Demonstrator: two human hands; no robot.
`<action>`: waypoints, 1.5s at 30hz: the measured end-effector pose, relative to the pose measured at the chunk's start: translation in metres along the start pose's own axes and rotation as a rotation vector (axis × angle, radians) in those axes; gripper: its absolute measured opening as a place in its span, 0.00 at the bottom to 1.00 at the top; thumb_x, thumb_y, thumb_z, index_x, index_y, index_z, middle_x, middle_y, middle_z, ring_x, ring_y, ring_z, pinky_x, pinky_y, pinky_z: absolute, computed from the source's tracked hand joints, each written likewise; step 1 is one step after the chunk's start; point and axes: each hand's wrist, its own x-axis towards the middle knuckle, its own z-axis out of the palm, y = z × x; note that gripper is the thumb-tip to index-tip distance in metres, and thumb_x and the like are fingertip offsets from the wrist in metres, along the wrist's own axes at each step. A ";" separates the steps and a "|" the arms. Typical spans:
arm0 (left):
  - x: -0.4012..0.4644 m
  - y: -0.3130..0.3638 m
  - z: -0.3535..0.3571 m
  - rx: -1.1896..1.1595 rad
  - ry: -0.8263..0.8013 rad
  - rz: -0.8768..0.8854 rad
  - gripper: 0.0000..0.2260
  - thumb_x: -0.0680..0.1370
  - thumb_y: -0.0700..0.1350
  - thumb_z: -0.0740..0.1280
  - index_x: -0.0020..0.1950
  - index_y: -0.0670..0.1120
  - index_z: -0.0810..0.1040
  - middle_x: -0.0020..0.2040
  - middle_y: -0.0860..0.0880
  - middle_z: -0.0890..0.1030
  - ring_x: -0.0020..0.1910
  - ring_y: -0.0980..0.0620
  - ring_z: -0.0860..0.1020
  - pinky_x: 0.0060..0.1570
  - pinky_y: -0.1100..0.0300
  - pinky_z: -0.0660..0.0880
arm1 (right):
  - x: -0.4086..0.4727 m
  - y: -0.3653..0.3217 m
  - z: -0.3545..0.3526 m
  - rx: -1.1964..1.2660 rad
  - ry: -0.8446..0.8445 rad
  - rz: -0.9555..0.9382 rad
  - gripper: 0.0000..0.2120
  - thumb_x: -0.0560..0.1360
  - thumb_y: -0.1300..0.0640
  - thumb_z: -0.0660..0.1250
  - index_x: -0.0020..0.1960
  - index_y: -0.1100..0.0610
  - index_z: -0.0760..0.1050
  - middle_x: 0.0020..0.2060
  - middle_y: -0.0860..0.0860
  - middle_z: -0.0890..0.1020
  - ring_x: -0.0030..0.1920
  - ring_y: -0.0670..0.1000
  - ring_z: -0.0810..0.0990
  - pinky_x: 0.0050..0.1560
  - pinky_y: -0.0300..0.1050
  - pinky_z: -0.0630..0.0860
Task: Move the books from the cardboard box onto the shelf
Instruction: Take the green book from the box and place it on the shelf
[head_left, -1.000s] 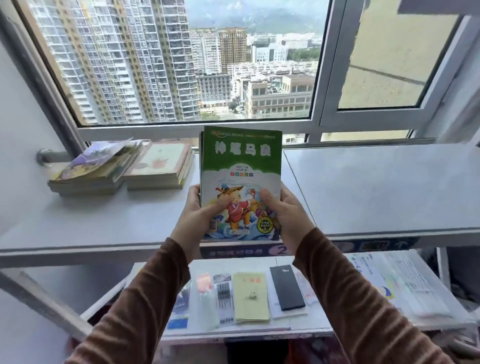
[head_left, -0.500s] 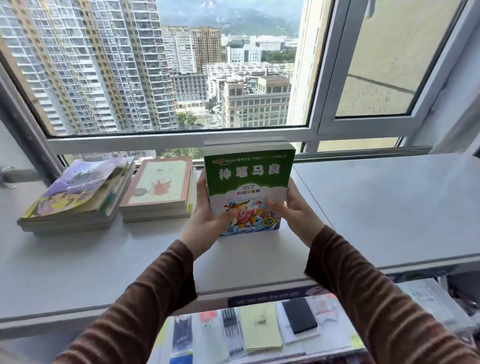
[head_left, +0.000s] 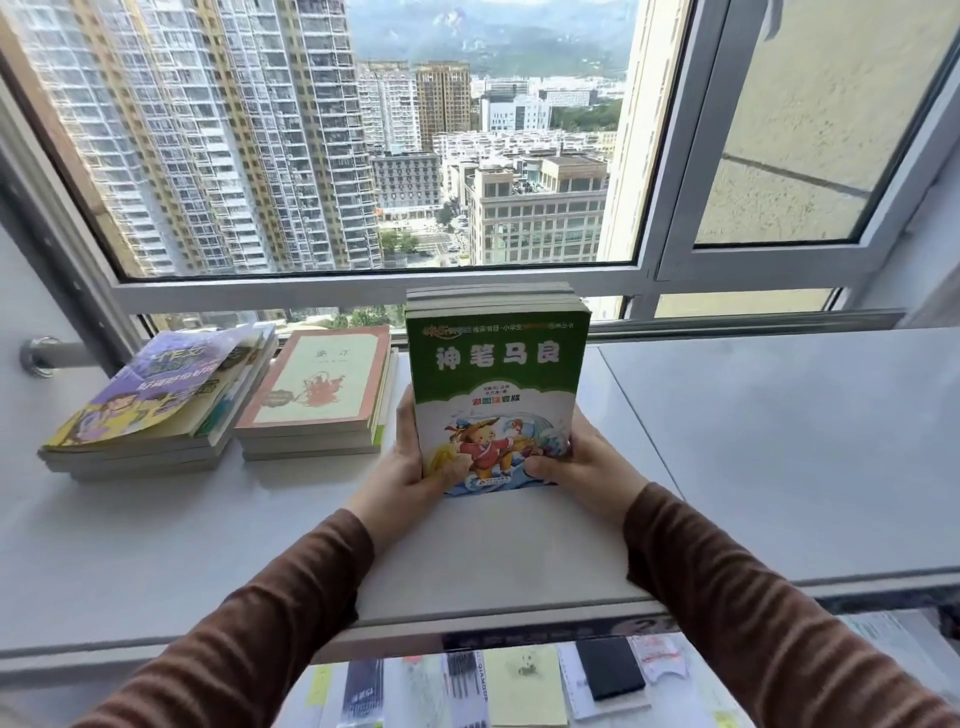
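A stack of books topped by a green-and-white cartoon cover (head_left: 496, 379) is held between both my hands over the pale shelf (head_left: 156, 545) under the window. My left hand (head_left: 410, 467) grips its left edge and my right hand (head_left: 582, 460) grips its lower right corner. The stack's near edge is at or just above the shelf surface; I cannot tell if it touches. Two other book piles lie flat on the shelf to the left: one with a purple cover (head_left: 156, 400) and one with a cream, orange-bordered cover (head_left: 319, 387). The cardboard box is out of view.
The window frame (head_left: 374, 286) runs right behind the books. A seam (head_left: 639, 415) splits the shelf into left and right panels. Below the shelf's front edge a lower surface holds pens, a yellow notepad (head_left: 524, 686) and a black case (head_left: 610, 667).
Both hands carried the green-topped stack forward from above the lower surface to over the shelf, lowering it beside the cream-covered pile. The view tilted up toward the window.
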 end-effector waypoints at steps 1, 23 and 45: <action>0.002 0.000 0.000 -0.061 -0.002 -0.021 0.39 0.75 0.49 0.73 0.76 0.60 0.50 0.63 0.51 0.80 0.60 0.52 0.82 0.52 0.60 0.81 | 0.002 -0.001 -0.002 0.021 -0.005 0.010 0.31 0.73 0.62 0.74 0.70 0.58 0.63 0.63 0.59 0.78 0.62 0.59 0.80 0.58 0.63 0.79; 0.053 0.001 -0.018 -0.140 0.337 -0.387 0.31 0.82 0.41 0.65 0.81 0.45 0.56 0.77 0.48 0.66 0.67 0.53 0.70 0.66 0.62 0.64 | 0.088 -0.036 0.029 0.559 0.162 0.605 0.03 0.75 0.61 0.69 0.46 0.56 0.80 0.31 0.56 0.85 0.28 0.53 0.83 0.33 0.51 0.83; 0.031 0.037 0.003 0.434 0.359 -0.059 0.29 0.80 0.44 0.68 0.79 0.43 0.63 0.79 0.46 0.63 0.78 0.50 0.60 0.77 0.56 0.55 | 0.015 -0.032 -0.004 0.026 0.353 0.288 0.22 0.76 0.54 0.69 0.69 0.55 0.71 0.70 0.54 0.73 0.69 0.50 0.69 0.64 0.45 0.67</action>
